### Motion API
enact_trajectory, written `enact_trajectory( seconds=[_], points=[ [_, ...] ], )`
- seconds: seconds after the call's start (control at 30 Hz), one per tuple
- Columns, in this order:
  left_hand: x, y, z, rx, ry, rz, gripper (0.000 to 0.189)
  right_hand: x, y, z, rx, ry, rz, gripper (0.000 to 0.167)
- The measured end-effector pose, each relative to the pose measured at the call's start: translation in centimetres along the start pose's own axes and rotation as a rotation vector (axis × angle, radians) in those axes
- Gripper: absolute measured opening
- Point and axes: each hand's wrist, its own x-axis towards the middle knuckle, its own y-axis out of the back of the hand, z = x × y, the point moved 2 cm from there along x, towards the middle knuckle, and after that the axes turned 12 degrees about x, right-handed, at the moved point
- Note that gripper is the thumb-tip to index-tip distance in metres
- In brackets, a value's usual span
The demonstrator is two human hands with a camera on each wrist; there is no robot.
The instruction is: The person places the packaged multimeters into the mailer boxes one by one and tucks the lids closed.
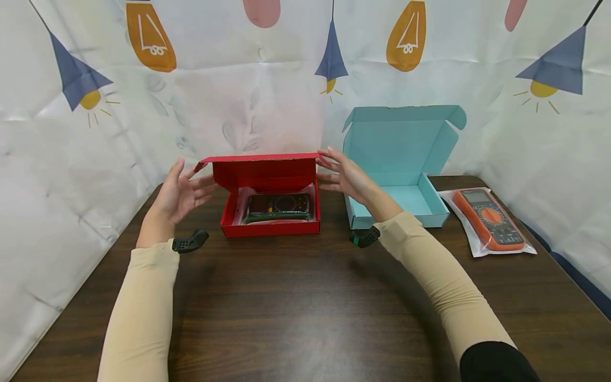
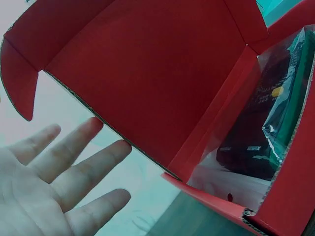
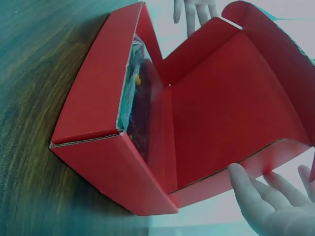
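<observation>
A red cardboard box (image 1: 272,229) sits on the table, its hinged lid (image 1: 267,172) raised and leaning forward over it. Inside lies a dark multimeter (image 1: 279,206) with a green edge, wrapped in clear plastic. My left hand (image 1: 179,196) is at the lid's left side, fingers spread and extended; in the left wrist view the fingertips (image 2: 123,145) meet or nearly meet the lid's edge. On the other side, my right hand (image 1: 348,178) has its fingers along the lid's right flap, and in the right wrist view a fingertip (image 3: 237,172) touches that edge.
Right of the red box stands a light blue box (image 1: 403,143) with its lid up. Beside it, an orange multimeter (image 1: 491,215) in a clear bag lies near the table's right edge. A patterned white cloth (image 1: 286,106) hangs behind the brown table (image 1: 286,307).
</observation>
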Motion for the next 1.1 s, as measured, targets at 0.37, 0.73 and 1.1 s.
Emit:
enact_trajectory(
  seconds=[0.37, 0.73, 1.1],
  points=[
    [0.5, -0.8, 1.3, 0.212, 0.010, 0.038, 0.067, 0.1, -0.7, 0.0, -0.118, -0.007, -0.020, 0.060],
    [0.3, -0.6, 0.9, 0.274, -0.012, -0.042, 0.076, -0.1, -0.8, 0.4, -0.175, -0.018, -0.007, 0.060],
    [0.8, -0.2, -0.1, 0.328, -0.063, -0.096, 0.065, -0.5, -0.5, 1.8, -0.150, 0.060, -0.005, 0.061]
  ],
)
